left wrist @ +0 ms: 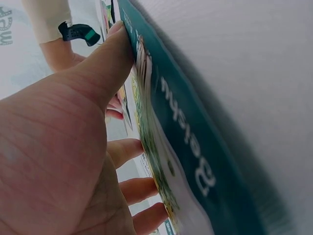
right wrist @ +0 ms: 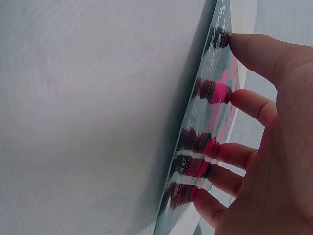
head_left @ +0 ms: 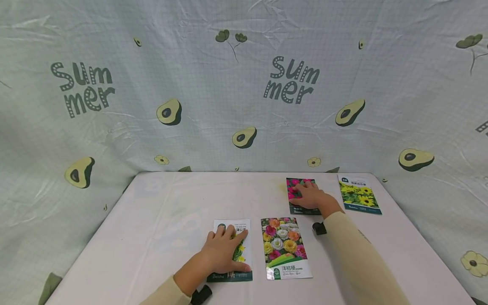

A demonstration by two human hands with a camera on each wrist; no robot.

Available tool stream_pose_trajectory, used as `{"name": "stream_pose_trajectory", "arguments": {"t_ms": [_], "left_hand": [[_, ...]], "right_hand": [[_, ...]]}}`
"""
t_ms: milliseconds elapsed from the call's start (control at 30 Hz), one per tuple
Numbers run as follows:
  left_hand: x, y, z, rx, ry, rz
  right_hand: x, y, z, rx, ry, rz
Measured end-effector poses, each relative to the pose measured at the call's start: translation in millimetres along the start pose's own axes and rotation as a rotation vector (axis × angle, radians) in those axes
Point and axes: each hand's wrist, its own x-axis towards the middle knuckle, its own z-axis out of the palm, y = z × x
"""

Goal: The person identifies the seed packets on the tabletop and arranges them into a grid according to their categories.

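Note:
My left hand [head_left: 223,252] rests spread on a white seed packet with a green bottom strip [head_left: 240,277] and yellow flowers. In the left wrist view its thumb and fingertips touch the face of the packet [left wrist: 188,132]. Farther back on the right, my right hand [head_left: 313,198] lies over a seed packet with pink flowers [head_left: 292,183]. Its fingertips [right wrist: 239,100] touch the shiny front of that packet in the right wrist view. Between the hands lies a packet with multicoloured roses-like blooms [head_left: 282,243], touched by neither hand.
A packet with yellow flowers [head_left: 359,195] lies at the table's back right corner. The pale table [head_left: 171,224] meets a hanging cloth [head_left: 206,140] printed with avocados at its back and sides. Black devices sit at both wrists, such as the right one [head_left: 319,228].

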Motion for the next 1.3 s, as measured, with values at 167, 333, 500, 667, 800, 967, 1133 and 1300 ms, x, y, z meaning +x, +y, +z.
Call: {"name": "stream_pose_trajectory", "arguments": {"t_ms": [167,333,500,667,800,967,1133,1300], "left_hand": [[0.4,0.5,0.4,-0.007,-0.005,-0.003],[1.3,0.4,0.4,-0.009,-0.01,-0.005],[1.8,0.4,1.0,-0.007,-0.011,-0.005],[1.8,0.1,0.8,-0.009,-0.008,-0.005],[1.0,0.8,0.0,-0.009,-0.008,-0.006],[0.9,1.2,0.0,-0.016,-0.008,-0.005],[1.2,1.1,0.0,-0.018,-0.008,-0.002],[2.4,0.3,1.5,-0.017,-0.009,-0.004]], "right_hand": [[-1.7,-4.2,-0.5,0.006,-0.001,0.003],[-2.2,-8.2,-1.5,0.006,-0.001,-0.004],[-1.0,-11.3,-1.4,-0.01,-0.002,-0.017],[-0.1,-15.7,-0.7,-0.008,0.0,-0.018],[2.0,-18.6,1.3,-0.005,0.011,-0.012],[5.0,-20.8,4.0,-0.02,0.02,-0.017],[7.6,-23.8,6.6,-0.003,0.025,-0.016],[9.2,-26.8,7.4,-0.003,0.025,-0.028]]}}
